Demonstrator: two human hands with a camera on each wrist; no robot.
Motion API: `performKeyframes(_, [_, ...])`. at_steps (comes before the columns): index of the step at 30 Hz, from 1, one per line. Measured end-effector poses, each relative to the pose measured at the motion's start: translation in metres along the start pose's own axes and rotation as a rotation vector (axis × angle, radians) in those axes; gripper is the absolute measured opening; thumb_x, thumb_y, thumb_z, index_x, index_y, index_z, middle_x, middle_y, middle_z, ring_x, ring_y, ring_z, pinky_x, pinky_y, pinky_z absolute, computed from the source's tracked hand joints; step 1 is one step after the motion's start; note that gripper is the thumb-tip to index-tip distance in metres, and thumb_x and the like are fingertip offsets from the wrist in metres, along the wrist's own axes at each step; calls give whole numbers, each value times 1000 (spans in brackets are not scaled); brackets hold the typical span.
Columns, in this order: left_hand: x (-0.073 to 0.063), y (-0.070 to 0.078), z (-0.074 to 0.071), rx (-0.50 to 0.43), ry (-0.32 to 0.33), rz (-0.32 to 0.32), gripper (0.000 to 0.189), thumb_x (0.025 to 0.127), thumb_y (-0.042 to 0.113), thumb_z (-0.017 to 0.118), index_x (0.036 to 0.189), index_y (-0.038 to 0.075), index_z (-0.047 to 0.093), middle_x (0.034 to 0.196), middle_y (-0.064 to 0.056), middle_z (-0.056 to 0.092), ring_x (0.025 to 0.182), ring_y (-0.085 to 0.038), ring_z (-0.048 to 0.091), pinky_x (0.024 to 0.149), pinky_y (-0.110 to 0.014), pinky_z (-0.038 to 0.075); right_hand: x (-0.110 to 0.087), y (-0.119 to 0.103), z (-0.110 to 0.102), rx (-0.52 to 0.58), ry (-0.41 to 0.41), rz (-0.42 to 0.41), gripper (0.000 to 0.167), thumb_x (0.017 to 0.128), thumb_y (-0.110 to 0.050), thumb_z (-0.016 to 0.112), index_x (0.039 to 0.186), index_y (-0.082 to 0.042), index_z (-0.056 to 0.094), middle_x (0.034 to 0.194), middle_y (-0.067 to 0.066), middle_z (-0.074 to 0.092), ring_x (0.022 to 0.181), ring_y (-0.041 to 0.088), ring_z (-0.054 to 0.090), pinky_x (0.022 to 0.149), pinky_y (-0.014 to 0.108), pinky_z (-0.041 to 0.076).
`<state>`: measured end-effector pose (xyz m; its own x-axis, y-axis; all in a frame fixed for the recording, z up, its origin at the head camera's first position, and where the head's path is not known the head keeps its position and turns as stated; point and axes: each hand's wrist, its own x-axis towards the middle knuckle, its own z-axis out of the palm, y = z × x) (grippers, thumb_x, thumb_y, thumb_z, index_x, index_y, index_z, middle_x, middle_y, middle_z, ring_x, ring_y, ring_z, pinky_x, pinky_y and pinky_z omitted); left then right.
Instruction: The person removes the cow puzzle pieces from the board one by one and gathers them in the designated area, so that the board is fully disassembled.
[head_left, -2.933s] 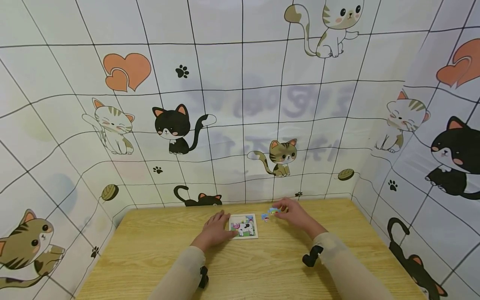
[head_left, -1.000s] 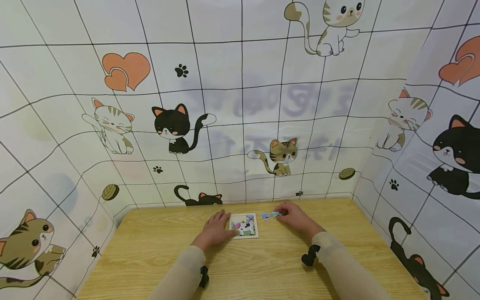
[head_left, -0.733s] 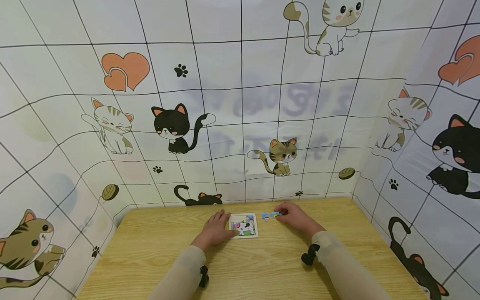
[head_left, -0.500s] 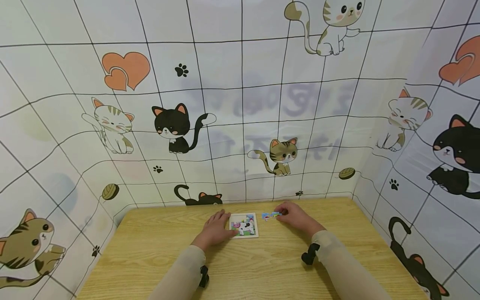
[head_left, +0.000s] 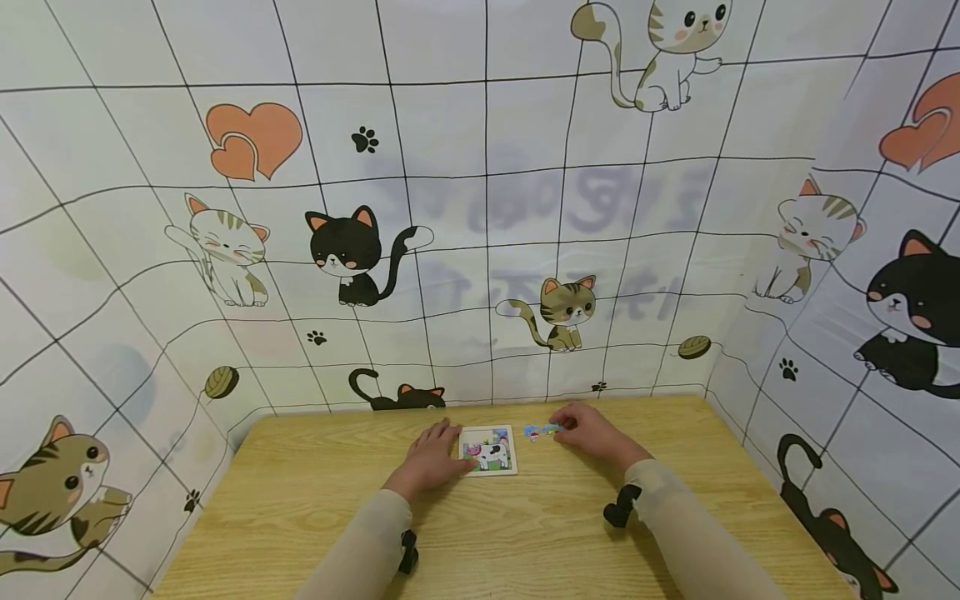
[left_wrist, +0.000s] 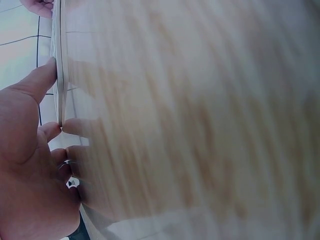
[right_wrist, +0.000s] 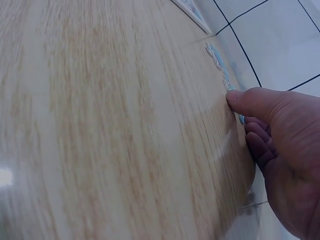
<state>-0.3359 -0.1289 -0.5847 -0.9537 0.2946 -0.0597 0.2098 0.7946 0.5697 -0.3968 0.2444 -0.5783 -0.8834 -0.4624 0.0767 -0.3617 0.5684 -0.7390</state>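
A white-framed jigsaw tray (head_left: pixel 513 454) with a cow picture lies flat in the head view; bare backing shows at its upper left. My left hand (head_left: pixel 431 461) steadies it from the left, the thumb on its near left corner. In the left wrist view the tray's edge (left_wrist: pixel 61 80) runs between thumb and index fingertip. To the right of the tray lie two small blue jigsaw pieces. My right hand (head_left: pixel 588 434) pinches the right-hand piece (head_left: pixel 551 429) between thumb and fingers, partly covering it. The other piece (head_left: pixel 532 432) sits close beside it, also seen as a thin blue piece (right_wrist: pixel 214 56) in the right wrist view.
The wooden table (head_left: pixel 495 542) ends at a cloth wall (head_left: pixel 450 200) printed with cats, hearts and grid lines, which also closes in both sides. Each wrist wears a black camera mount (head_left: pixel 622 507) below a beige sleeve (head_left: pixel 697 533).
Since the oldest frame my right hand has drawn its piece slightly nearer, level with the other piece. Over the last second both hands stay almost still; the left keeps its place.
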Motion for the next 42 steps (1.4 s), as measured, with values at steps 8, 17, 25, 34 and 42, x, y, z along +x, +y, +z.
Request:
performKeyframes(8, [-3, 5, -3, 15, 0, 3, 88, 102, 57, 75, 170, 10, 44, 180, -21, 26, 164, -50, 22, 127, -76, 19, -2, -10, 1, 43, 59, 15, 34, 102, -6, 78, 133, 7, 73, 122, 16, 71, 109, 26, 64, 95, 43, 55])
performKeyframes(17, [-9, 12, -10, -7, -7, 14, 88, 102, 53, 77, 169, 6, 44, 178, -25, 27, 162, -54, 23, 126, -77, 19, 8, -37, 17, -41, 36, -76, 27, 107, -12, 74, 131, 0, 77, 122, 12, 68, 104, 22, 63, 84, 40, 57])
performKeyframes(25, [-4, 3, -4, 9, 6, 25, 90, 101, 60, 76, 169, 10, 45, 178, -23, 28, 162, -54, 25, 124, -79, 21, 18, -62, 33, -92, -22, -163, 26, 105, -8, 74, 129, 2, 76, 127, 16, 69, 110, 37, 68, 85, 41, 59])
performKeyframes(34, [-1, 0, 0, 29, 18, 23, 90, 101, 62, 74, 168, 10, 46, 177, -24, 30, 160, -55, 27, 122, -79, 23, 27, -73, 49, -162, -51, -221, 25, 105, -10, 76, 127, 0, 77, 123, 12, 67, 109, 31, 66, 90, 46, 57])
performKeyframes(42, [2, -2, 0, 37, 9, 23, 90, 101, 62, 75, 168, 9, 46, 177, -24, 30, 160, -55, 27, 122, -79, 24, 32, -82, 56, -164, -93, -223, 22, 105, -7, 77, 125, 1, 77, 122, 16, 62, 111, 38, 62, 93, 51, 53])
